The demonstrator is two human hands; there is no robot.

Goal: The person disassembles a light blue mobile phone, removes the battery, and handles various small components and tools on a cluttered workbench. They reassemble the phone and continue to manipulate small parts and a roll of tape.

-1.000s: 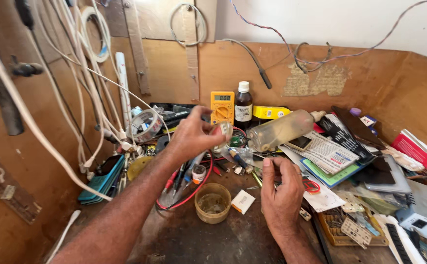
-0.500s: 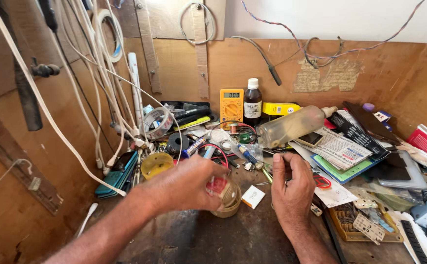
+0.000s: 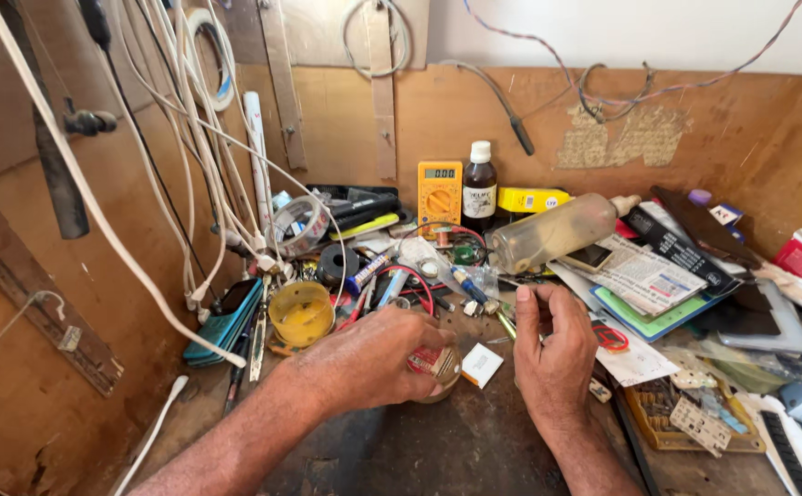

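Red-and-white small packet (image 3: pixel 427 359) being gripped in curled fingers of left hand (image 3: pixel 373 360), touching round tub (image 3: pixel 447 381) on wooden bench (image 3: pixel 438 450); seemingly setting it in, next calling for gentle release. Right hand (image 3: pixel 553 354) pinching fingertips together nearby, anything between them being too small to tell. Tub mostly hidden.

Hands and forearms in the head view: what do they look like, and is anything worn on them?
Both are bare. The left hand and right hand show no gloves, and no rings or watch can be seen. No sleeve reaches the visible forearms, which enter from the bottom edge of the picture. The left forearm is hairy. No markings or straps show on either arm.
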